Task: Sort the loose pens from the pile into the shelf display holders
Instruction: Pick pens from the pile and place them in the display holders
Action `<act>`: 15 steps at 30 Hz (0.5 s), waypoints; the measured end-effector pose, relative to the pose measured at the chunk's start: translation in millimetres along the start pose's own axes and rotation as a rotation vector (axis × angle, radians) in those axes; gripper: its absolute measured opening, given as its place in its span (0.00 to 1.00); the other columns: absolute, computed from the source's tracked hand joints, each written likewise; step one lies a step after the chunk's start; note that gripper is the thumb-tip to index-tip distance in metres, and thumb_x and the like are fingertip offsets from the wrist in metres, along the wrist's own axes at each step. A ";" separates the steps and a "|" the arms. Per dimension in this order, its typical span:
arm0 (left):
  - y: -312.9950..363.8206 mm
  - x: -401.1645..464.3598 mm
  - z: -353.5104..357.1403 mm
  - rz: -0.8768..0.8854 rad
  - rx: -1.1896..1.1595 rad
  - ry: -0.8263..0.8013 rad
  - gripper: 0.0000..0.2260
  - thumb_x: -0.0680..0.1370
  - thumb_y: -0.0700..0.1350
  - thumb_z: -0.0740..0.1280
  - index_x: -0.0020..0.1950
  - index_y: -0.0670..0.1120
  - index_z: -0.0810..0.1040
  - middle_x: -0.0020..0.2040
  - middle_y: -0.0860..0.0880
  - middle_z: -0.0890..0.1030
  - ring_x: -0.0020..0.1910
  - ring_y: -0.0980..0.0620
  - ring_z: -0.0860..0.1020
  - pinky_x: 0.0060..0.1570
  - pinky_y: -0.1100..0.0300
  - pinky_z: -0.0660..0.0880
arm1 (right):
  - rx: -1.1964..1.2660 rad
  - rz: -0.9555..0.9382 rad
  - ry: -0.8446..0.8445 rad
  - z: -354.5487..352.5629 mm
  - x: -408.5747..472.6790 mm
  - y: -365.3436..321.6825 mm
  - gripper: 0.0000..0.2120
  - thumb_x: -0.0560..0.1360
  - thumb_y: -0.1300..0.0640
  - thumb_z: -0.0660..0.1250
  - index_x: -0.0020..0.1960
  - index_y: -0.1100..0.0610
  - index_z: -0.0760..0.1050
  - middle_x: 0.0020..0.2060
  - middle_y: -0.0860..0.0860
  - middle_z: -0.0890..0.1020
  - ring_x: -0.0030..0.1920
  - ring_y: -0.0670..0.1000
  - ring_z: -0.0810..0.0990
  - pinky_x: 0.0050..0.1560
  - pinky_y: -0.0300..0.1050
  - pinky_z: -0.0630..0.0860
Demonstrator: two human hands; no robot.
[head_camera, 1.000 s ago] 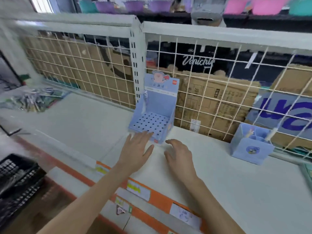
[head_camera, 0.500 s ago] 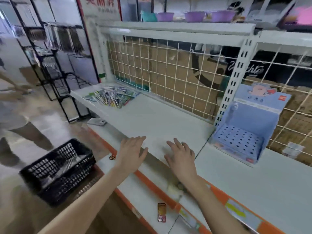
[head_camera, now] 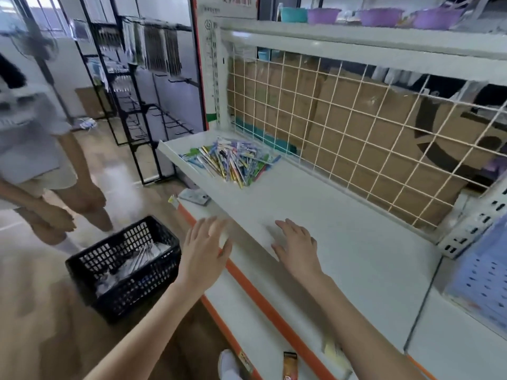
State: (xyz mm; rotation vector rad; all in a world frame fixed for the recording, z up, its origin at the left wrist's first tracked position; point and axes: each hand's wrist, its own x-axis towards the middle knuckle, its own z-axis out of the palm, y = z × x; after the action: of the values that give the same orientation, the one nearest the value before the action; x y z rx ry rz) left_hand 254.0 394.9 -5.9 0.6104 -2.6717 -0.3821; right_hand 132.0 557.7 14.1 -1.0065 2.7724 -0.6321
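Pens [head_camera: 231,160] are heaped in a loose, colourful pile at the far left end of the white shelf [head_camera: 343,229], right up near the wire grid back panel [head_camera: 356,127]. Most look like they're in clear wrappers, though it's a bit blurry to be sure. Nothing is touching them.

Well apart from the pile, closer to the camera, the person's right hand [head_camera: 297,246] sits palm down over the shelf surface with fingers [head_camera: 285,226] straight and slightly spread, holding nothing. Whether it actually touches the shelf is hard to tell. The left hand [head_camera: 205,248] hangs just off the shelf's front edge, also flat, fingers spread and relaxed, nothing in it either.

Over at the right edge of the view there's a blue display holder [head_camera: 482,283] with a grid of small holes, only partly in frame, sitting on the next shelf section past the upright post.

Down on the wooden floor to the left is a black plastic basket [head_camera: 123,267] with some whitish packets inside. Another person stands beyond it, only legs and hands showing. Purple and teal bowls [head_camera: 381,16] line the top shelf.
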 end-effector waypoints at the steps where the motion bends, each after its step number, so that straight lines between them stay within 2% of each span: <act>1: -10.4 7.3 -1.5 -0.020 -0.017 -0.010 0.24 0.78 0.56 0.53 0.69 0.46 0.69 0.66 0.44 0.73 0.66 0.42 0.70 0.64 0.44 0.68 | 0.033 0.009 -0.001 6.3 17.1 -4.2 0.24 0.79 0.52 0.59 0.74 0.50 0.59 0.74 0.49 0.61 0.72 0.53 0.59 0.68 0.47 0.57; 3: -29.9 24.9 -5.5 -0.086 -0.090 0.011 0.21 0.79 0.51 0.60 0.70 0.45 0.69 0.65 0.44 0.73 0.61 0.43 0.74 0.59 0.45 0.72 | 0.111 0.028 0.011 16.8 53.0 -13.3 0.24 0.78 0.53 0.60 0.73 0.50 0.60 0.73 0.49 0.63 0.71 0.53 0.61 0.67 0.47 0.58; 5: -46.3 47.1 -10.0 -0.119 -0.118 0.034 0.21 0.78 0.46 0.64 0.70 0.45 0.68 0.66 0.45 0.73 0.55 0.43 0.78 0.57 0.48 0.74 | 0.180 0.052 0.030 23.4 90.5 -22.7 0.24 0.78 0.54 0.61 0.72 0.52 0.62 0.72 0.50 0.65 0.70 0.54 0.63 0.67 0.48 0.60; 8: -64.9 93.3 -14.2 -0.131 -0.110 -0.006 0.21 0.79 0.48 0.62 0.72 0.48 0.66 0.68 0.47 0.70 0.53 0.44 0.78 0.57 0.49 0.72 | 0.222 0.087 0.057 27.4 144.8 -34.0 0.22 0.77 0.54 0.61 0.71 0.53 0.64 0.70 0.51 0.68 0.68 0.55 0.67 0.65 0.50 0.63; 12: -76.0 163.5 -8.7 -0.105 -0.114 -0.005 0.21 0.80 0.50 0.60 0.72 0.50 0.65 0.68 0.47 0.70 0.55 0.48 0.77 0.58 0.52 0.70 | 0.254 0.129 0.103 32.3 208.5 -40.2 0.19 0.76 0.53 0.63 0.66 0.52 0.70 0.63 0.51 0.75 0.61 0.56 0.73 0.58 0.51 0.71; 15: -78.7 205.6 2.8 -0.078 -0.124 -0.052 0.21 0.80 0.50 0.59 0.73 0.51 0.64 0.69 0.48 0.70 0.52 0.49 0.78 0.56 0.53 0.70 | 0.257 0.172 0.110 34.2 243.4 -39.5 0.20 0.76 0.54 0.63 0.68 0.53 0.68 0.62 0.53 0.75 0.61 0.56 0.73 0.60 0.51 0.70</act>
State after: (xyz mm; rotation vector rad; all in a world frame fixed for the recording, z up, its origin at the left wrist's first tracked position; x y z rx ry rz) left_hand 109.3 232.0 25.4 0.6767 -2.6546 -0.5889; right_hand -23.7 363.6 5.9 -0.6932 2.7357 -1.0117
